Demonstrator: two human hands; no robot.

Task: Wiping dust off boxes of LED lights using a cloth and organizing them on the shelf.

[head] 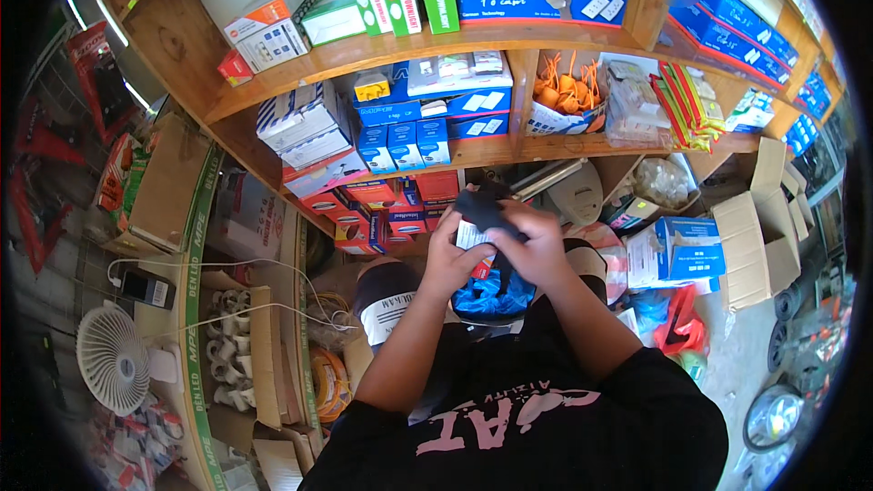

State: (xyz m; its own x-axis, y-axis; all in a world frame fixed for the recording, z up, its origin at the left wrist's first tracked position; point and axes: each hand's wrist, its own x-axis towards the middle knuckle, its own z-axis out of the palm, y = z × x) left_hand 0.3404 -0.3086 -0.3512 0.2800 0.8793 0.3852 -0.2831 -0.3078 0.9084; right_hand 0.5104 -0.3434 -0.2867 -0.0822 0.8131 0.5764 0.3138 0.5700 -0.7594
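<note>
Both hands are raised together in front of the lower shelf, around a black item (485,210) whose exact kind I cannot tell. My left hand (453,245) grips it from the left, along with a white printed label or card (472,236). From the right, my right hand (535,239) holds the black item, its thumb near the white piece. A dark strap-like part hangs below the hands. Under them, between the knees, lies a blue plastic bag (494,296), with a small red-and-white packet (483,267) above it.
Wooden shelves (409,48) full of boxes stand ahead, with red and blue cartons (389,211) below. At the left are a white fan (113,358), a phone (146,288) on a cable and a box of white pipe fittings (232,348). An open cardboard box (757,239) stands right.
</note>
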